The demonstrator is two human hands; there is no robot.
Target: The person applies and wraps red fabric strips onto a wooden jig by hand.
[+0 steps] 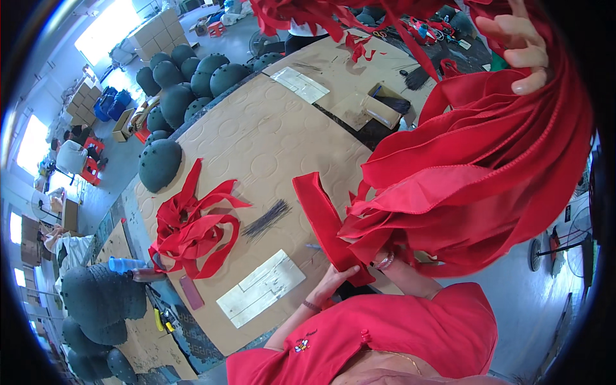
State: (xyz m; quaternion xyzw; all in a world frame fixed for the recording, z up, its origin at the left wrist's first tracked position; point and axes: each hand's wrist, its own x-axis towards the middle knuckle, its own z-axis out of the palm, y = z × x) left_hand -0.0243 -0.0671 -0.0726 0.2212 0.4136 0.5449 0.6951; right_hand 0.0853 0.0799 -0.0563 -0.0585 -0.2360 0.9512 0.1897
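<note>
My left hand (335, 280) is closed round the lower end of a folded strip of red ribbon (319, 208), its thumb lying across the strip. Close beside it is my right hand (384, 260), with a bracelet at the wrist. Its fingers are mostly hidden by a large hanging bundle of red ribbons (462, 173). Another person's hand (520, 51) reaches in at the upper right, against the top of that bundle. A loose heap of red ribbon (196, 231) lies on the cardboard-covered table (256, 141), with thin dark wires (266, 219) between it and the strip.
A pale flat plate (260, 289) and a dark red block (191, 292) lie near the front edge. Dark green domes (160, 165) crowd the far left edge. An open cardboard box (382, 109) stands farther back. Yellow-handled pliers (164, 319) lie at the left.
</note>
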